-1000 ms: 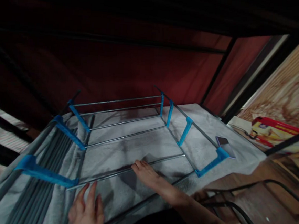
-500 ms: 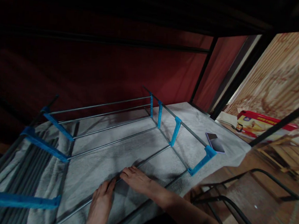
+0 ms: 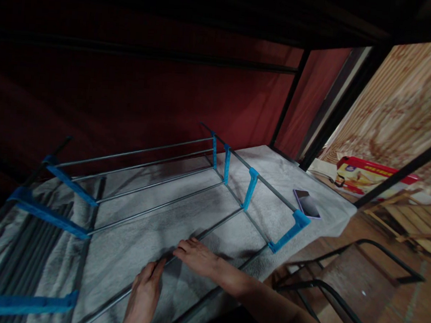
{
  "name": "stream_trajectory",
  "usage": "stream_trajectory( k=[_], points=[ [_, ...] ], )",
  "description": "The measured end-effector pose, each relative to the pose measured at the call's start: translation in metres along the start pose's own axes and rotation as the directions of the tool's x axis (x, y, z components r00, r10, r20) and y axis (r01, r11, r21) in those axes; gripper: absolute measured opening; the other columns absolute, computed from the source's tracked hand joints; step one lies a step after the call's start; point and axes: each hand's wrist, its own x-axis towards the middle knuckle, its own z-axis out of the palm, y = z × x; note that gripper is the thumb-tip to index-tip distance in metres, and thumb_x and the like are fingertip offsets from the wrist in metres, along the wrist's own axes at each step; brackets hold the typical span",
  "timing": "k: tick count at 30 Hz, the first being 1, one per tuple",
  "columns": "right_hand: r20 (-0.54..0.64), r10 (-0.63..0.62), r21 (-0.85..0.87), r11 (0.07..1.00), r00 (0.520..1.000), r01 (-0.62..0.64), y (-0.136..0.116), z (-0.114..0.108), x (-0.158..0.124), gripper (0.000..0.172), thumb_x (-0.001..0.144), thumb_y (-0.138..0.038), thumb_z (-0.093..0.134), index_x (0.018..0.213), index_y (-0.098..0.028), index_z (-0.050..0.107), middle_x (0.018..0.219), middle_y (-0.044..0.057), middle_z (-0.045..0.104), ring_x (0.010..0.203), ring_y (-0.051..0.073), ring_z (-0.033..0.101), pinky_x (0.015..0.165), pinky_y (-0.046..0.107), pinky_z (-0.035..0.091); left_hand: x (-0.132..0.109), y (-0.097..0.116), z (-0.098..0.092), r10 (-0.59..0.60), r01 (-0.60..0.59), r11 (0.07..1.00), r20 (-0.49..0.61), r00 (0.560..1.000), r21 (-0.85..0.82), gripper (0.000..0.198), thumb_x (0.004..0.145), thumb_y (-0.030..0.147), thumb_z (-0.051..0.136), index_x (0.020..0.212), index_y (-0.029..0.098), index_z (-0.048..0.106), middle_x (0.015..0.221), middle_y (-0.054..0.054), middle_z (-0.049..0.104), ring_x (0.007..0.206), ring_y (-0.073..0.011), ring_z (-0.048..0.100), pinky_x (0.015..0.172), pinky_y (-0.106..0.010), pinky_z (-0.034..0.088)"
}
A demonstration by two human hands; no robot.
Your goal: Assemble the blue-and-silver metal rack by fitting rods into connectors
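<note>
A rack frame of thin grey metal tubes joined by blue plastic brackets [image 3: 251,189] lies across a grey fleece blanket [image 3: 184,219]. My left hand [image 3: 143,292] is closed over one of its long metal tubes [image 3: 220,225] near the front. Just to the right, my right hand [image 3: 196,257] is wrapped over the same tube, its fingertips curled round the far side. The two hands are close together, with a small gap between them. More blue brackets [image 3: 50,213] hold the tubes' left ends; the nearest left one is cut off by the picture's edge.
A bundle of loose grey tubes [image 3: 29,246] lies on the blanket at left. A phone [image 3: 306,203] rests on the right. Dark metal posts [image 3: 344,109] frame the bed. Beyond are a metal-framed chair [image 3: 356,272], a wooden slatted piece [image 3: 416,219] and a red-and-yellow box [image 3: 374,176].
The view has shifted slightly, so the rack's left side and the tube bundle appear farther left. Both hands stay on the same tube in nearly the same place.
</note>
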Motion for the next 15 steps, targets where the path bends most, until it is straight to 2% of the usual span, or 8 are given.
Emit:
stream_trajectory(
  k=[6, 8, 10, 11, 12, 13, 15],
  points=[
    [0.016, 0.036, 0.046, 0.998, 0.999, -0.037, 0.005, -0.012, 0.0, 0.024, 0.096, -0.012, 0.049, 0.111, -0.024, 0.063, 0.11, 0.003, 0.068, 0.096, 0.02, 0.063, 0.097, 0.035, 0.047, 0.011, -0.006, -0.003, 0.029, -0.029, 0.999, -0.004, 1.0, -0.032, 0.051, 0.091, 0.005, 0.031, 0.117, 0.017, 0.072, 0.097, -0.007, 0.072, 0.084, -0.0184, 0.069, 0.077, -0.028, 0.056],
    [-0.049, 0.076, 0.118, 0.991, 0.996, -0.069, 0.011, -0.02, -0.009, 0.027, 0.097, -0.013, 0.048, 0.117, -0.022, 0.063, 0.115, 0.006, 0.067, 0.104, 0.022, 0.062, 0.099, 0.037, 0.047, 0.016, -0.006, -0.005, 0.045, -0.045, 0.999, 0.011, 0.999, -0.018, 0.046, 0.093, 0.01, 0.032, 0.116, 0.016, 0.072, 0.096, -0.008, 0.073, 0.084, -0.0194, 0.07, 0.074, -0.03, 0.055],
    [-0.173, 0.241, 0.221, 0.955, 0.955, -0.2, 0.022, -0.031, -0.026, 0.03, 0.097, -0.013, 0.045, 0.12, -0.022, 0.063, 0.117, 0.008, 0.066, 0.11, 0.023, 0.06, 0.099, 0.038, 0.048, 0.021, -0.003, -0.008, 0.038, -0.039, 0.999, 0.025, 0.999, 0.018, 0.042, 0.097, 0.016, 0.034, 0.115, 0.015, 0.072, 0.095, -0.008, 0.073, 0.083, -0.0211, 0.069, 0.072, -0.032, 0.054],
    [-0.246, 0.369, 0.281, 0.912, 0.896, -0.299, 0.031, -0.037, -0.037, 0.03, 0.097, -0.014, 0.043, 0.119, -0.022, 0.063, 0.116, 0.009, 0.066, 0.111, 0.023, 0.059, 0.099, 0.038, 0.048, 0.023, 0.001, -0.009, 0.025, -0.026, 0.999, 0.032, 0.999, 0.042, 0.041, 0.099, 0.018, 0.034, 0.115, 0.015, 0.072, 0.096, -0.009, 0.073, 0.083, -0.0218, 0.069, 0.073, -0.034, 0.054],
    [-0.314, 0.506, 0.343, 0.85, 0.803, -0.401, 0.041, -0.043, -0.049, 0.03, 0.098, -0.016, 0.041, 0.119, -0.021, 0.062, 0.116, 0.01, 0.064, 0.112, 0.024, 0.058, 0.1, 0.039, 0.048, 0.025, 0.006, -0.01, 0.009, -0.012, 0.998, 0.041, 0.999, 0.067, 0.041, 0.1, 0.018, 0.034, 0.115, 0.015, 0.072, 0.097, -0.009, 0.073, 0.083, -0.0224, 0.069, 0.075, -0.035, 0.053],
    [-0.375, 0.622, 0.4, 0.777, 0.687, -0.486, 0.053, -0.05, -0.061, 0.03, 0.098, -0.02, 0.04, 0.121, -0.019, 0.06, 0.116, 0.012, 0.063, 0.114, 0.025, 0.058, 0.102, 0.041, 0.047, 0.027, 0.011, -0.011, -0.003, -0.001, 0.996, 0.053, 0.999, 0.09, 0.042, 0.1, 0.017, 0.033, 0.115, 0.016, 0.072, 0.099, -0.01, 0.073, 0.084, -0.0231, 0.069, 0.077, -0.036, 0.052],
    [-0.47, 0.759, 0.458, 0.647, 0.451, -0.61, 0.082, -0.062, -0.083, 0.035, 0.095, -0.024, 0.04, 0.125, -0.015, 0.056, 0.122, 0.016, 0.058, 0.121, 0.028, 0.054, 0.108, 0.046, 0.043, 0.032, 0.023, -0.014, -0.023, 0.012, 0.992, 0.084, 0.996, 0.122, 0.042, 0.1, 0.015, 0.034, 0.118, 0.016, 0.072, 0.102, -0.011, 0.073, 0.087, -0.0243, 0.068, 0.082, -0.039, 0.051]
  ],
)
